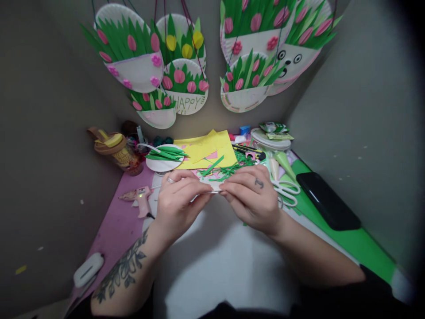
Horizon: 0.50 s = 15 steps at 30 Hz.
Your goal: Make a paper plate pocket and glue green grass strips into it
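Both hands meet above the white work surface (229, 266), a short gap between their fingertips. My left hand (181, 199) is closed, thumb against fingers, on one end of a thin white piece of paper or card (215, 192). My right hand (250, 197) pinches the other end the same way. The white piece is seen almost edge-on, and the fingers hide most of it. Just beyond the hands lie shredded green paper strips (229, 168) and yellow paper sheets (206, 148). Green paper leaves (168, 153) rest on a white paper plate (161, 165) behind my left hand.
A pink glue gun (142, 201) lies left, near a lidded cup (122, 153) and a white case (88, 269). White-handled scissors (288, 190) and a black phone (327, 199) lie right. Paper-plate baskets with paper tulips (133, 71) hang from strings above the table's back.
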Available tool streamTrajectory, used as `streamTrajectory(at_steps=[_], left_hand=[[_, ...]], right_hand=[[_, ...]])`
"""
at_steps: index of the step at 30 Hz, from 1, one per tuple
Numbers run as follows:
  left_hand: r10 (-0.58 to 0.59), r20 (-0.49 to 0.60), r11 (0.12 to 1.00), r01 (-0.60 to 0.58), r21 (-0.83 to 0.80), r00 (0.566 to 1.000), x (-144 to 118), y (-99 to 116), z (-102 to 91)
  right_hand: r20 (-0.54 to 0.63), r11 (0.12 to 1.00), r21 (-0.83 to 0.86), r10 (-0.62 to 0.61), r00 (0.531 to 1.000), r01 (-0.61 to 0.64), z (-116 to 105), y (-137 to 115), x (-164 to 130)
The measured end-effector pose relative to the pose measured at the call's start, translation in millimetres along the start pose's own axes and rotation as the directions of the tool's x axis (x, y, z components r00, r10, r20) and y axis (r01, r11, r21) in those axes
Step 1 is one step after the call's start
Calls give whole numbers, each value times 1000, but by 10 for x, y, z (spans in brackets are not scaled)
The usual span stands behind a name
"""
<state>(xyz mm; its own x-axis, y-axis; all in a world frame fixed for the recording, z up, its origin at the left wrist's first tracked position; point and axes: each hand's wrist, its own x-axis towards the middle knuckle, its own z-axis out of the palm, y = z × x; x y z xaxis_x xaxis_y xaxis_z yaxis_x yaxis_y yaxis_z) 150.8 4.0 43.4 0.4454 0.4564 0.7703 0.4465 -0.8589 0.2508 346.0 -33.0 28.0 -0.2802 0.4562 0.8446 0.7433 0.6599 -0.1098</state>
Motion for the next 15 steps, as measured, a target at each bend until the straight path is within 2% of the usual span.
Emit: streamTrajectory(at_steps=[10, 15], left_hand=[[3, 5, 1000, -3, 3, 1000, -26, -23, -5], [-41, -5, 996, 40, -75, 999, -16, -55, 30]], right_hand=[[15, 1000, 0, -11, 1000, 11, 23, -10, -17], [1, 1000, 15, 17, 1000, -17, 11, -3, 5]])
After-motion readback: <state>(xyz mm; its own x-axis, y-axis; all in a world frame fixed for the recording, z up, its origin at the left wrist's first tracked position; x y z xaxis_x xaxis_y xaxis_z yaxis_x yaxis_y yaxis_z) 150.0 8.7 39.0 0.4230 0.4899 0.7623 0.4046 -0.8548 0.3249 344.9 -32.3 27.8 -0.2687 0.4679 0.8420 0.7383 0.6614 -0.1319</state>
